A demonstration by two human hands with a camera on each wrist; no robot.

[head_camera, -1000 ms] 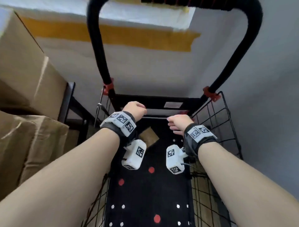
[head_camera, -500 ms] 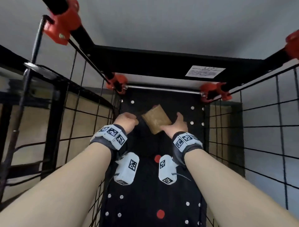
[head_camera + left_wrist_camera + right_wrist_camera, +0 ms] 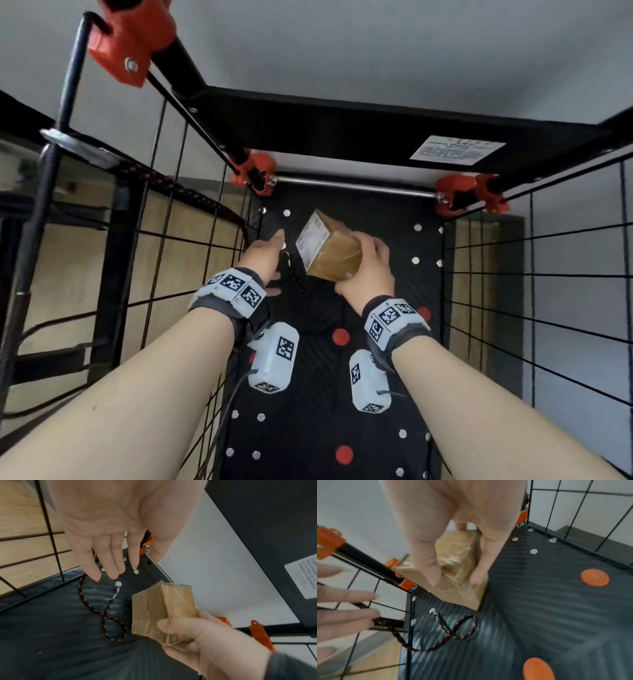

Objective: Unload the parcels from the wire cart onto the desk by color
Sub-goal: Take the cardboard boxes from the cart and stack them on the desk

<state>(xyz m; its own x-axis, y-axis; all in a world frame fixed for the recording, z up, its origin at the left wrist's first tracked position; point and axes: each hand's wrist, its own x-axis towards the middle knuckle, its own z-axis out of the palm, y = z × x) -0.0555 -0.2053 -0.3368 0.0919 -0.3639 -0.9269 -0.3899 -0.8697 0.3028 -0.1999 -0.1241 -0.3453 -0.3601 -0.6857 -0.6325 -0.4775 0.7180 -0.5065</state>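
Observation:
A small brown parcel (image 3: 334, 251) wrapped in clear tape, with a white label on one face, is tilted and lifted off the cart floor. My right hand (image 3: 366, 263) grips it from the right side, thumb and fingers curled round it; the parcel (image 3: 163, 609) and the same grip show in the left wrist view, and the parcel (image 3: 457, 574) shows again in the right wrist view. My left hand (image 3: 265, 255) hovers just left of the parcel with fingers straight, holding nothing. Both hands are deep inside the wire cart (image 3: 164, 240).
The cart's black floor (image 3: 325, 428) carries red discs and white studs. A black-and-orange cord (image 3: 104, 616) lies looped on it near the left hand. Wire walls stand close on both sides, with a black crossbar (image 3: 342, 133) and orange clamps (image 3: 469, 193) at the far end.
My right hand has lifted and tilted the parcel, so its white label now shows. The left hand has opened and come off it. The view has moved deeper into the cart.

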